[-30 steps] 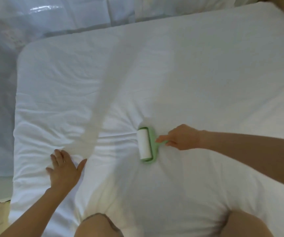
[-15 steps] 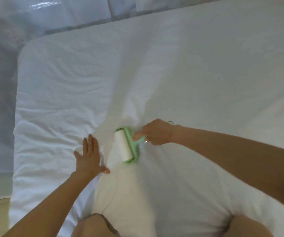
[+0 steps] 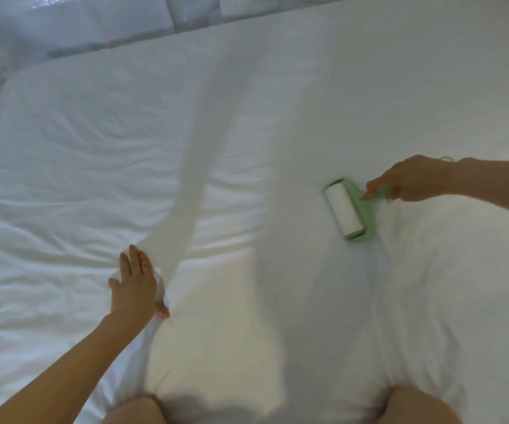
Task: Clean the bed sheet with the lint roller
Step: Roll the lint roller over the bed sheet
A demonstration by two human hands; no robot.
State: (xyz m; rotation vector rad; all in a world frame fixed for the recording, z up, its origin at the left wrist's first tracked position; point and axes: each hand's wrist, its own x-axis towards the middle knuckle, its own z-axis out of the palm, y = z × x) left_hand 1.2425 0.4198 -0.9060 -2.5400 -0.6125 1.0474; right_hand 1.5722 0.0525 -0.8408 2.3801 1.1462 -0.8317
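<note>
The lint roller (image 3: 345,210) is lying on the bed sheet (image 3: 277,117), just left of the right grip (image 3: 412,179), which is clasping its handle. Well leftward, the left grip (image 3: 133,286) is pressing flat on the sheet, fingers straight.

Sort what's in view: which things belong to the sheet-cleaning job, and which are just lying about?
Job: roller, held by the right grip; sheet, with the left grip flat on it.
Lying about: pale fabric beyond the far edge; knees at the near edge.
</note>
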